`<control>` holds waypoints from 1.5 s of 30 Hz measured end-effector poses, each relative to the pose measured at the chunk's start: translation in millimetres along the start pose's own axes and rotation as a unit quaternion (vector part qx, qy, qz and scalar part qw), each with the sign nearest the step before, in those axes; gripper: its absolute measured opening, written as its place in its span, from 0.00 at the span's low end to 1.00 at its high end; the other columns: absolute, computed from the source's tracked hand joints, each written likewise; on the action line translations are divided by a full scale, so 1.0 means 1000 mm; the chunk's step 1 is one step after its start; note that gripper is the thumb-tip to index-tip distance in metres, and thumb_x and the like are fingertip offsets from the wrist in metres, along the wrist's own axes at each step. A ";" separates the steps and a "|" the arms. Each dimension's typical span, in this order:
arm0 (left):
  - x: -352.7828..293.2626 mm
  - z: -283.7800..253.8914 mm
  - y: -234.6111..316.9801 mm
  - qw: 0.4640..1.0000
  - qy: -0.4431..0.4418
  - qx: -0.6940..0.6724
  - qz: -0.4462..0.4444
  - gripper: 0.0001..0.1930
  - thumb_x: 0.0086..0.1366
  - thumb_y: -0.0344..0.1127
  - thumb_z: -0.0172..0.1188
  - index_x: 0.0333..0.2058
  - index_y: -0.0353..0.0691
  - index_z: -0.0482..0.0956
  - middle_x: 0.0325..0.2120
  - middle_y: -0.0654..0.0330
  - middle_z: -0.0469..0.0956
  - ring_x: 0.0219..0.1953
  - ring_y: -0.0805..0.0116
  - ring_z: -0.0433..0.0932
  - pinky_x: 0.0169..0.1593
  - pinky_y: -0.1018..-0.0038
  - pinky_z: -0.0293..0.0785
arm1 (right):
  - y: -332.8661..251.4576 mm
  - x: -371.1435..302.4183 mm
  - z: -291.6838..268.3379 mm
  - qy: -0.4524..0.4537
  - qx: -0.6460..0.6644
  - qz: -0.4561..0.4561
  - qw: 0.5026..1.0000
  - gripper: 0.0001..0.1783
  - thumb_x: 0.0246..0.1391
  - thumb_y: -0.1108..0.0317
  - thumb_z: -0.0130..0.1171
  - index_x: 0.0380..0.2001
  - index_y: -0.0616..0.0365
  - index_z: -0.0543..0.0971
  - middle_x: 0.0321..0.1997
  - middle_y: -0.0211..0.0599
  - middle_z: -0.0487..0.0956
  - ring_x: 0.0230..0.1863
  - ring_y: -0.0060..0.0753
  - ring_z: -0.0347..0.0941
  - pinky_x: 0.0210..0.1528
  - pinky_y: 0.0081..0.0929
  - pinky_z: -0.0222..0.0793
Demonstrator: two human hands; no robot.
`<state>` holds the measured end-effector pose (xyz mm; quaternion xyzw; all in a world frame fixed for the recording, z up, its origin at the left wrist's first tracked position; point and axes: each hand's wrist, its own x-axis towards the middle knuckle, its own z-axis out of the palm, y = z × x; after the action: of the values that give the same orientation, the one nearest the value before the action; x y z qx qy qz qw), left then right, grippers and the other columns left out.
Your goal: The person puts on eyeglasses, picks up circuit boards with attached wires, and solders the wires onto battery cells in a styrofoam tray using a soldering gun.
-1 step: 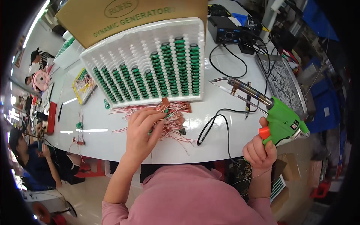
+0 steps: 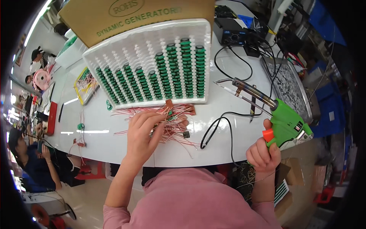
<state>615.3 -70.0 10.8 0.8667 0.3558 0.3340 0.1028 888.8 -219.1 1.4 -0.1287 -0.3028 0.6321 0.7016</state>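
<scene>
Head view: left hand (image 2: 142, 131) picks, fingers spread, through loose red wires (image 2: 167, 124) on the surface; right hand (image 2: 262, 152) grips the green soldering gun (image 2: 284, 120); tray (image 2: 114, 53) part-filled.

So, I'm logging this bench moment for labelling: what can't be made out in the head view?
- Whatever the left hand pinches: its own fingers and the red-and-white wire pile cover it.
- Right hand grip on the green soldering gun: the handle's lower end is hidden in the fist.
- Small black part beside the wires: too small to identify.
- White tray of green coils: far edge covered by the cardboard box.
</scene>
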 end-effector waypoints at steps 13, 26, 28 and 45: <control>-0.044 -0.024 -0.151 0.991 0.067 -0.018 -0.118 0.04 0.52 0.25 0.58 0.29 0.35 0.75 0.27 0.57 0.75 0.30 0.62 0.72 0.34 0.71 0.67 | 0.100 0.047 -0.003 -0.013 -0.245 -0.034 0.969 0.33 0.55 0.59 0.49 0.59 0.56 0.49 0.08 0.18 0.59 0.08 0.13 0.54 0.12 0.12 0.52; 0.007 0.032 -0.179 0.989 -0.085 0.038 -0.115 0.11 0.53 0.41 0.57 0.20 0.38 0.76 0.20 0.58 0.75 0.26 0.59 0.73 0.28 0.66 0.67 | 0.131 0.051 0.012 0.048 -0.501 -0.023 0.864 0.20 0.41 0.54 0.62 0.14 0.56 0.67 0.14 0.26 0.64 0.17 0.25 0.61 0.19 0.21 0.53; 0.008 0.040 -0.183 0.993 -0.069 0.041 -0.086 0.11 0.53 0.40 0.57 0.20 0.38 0.76 0.20 0.58 0.75 0.26 0.59 0.73 0.27 0.65 0.67 | 0.133 0.053 0.021 0.056 -0.507 -0.029 0.859 0.19 0.41 0.55 0.62 0.14 0.56 0.67 0.14 0.27 0.64 0.17 0.25 0.61 0.19 0.22 0.54; 0.019 -0.098 -0.103 0.947 0.178 -0.267 0.025 0.02 0.56 0.21 0.54 0.29 0.32 0.74 0.28 0.56 0.75 0.30 0.70 0.76 0.33 0.78 0.72 | 0.128 0.071 0.112 0.079 -0.489 -0.193 0.847 0.21 0.48 0.58 0.55 0.40 0.60 0.65 0.15 0.27 0.66 0.16 0.22 0.58 0.22 0.20 0.56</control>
<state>505.2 12.3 51.3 0.7428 0.2447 0.5677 0.2571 720.7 -152.2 35.5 -0.4438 -0.5346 0.2421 0.6772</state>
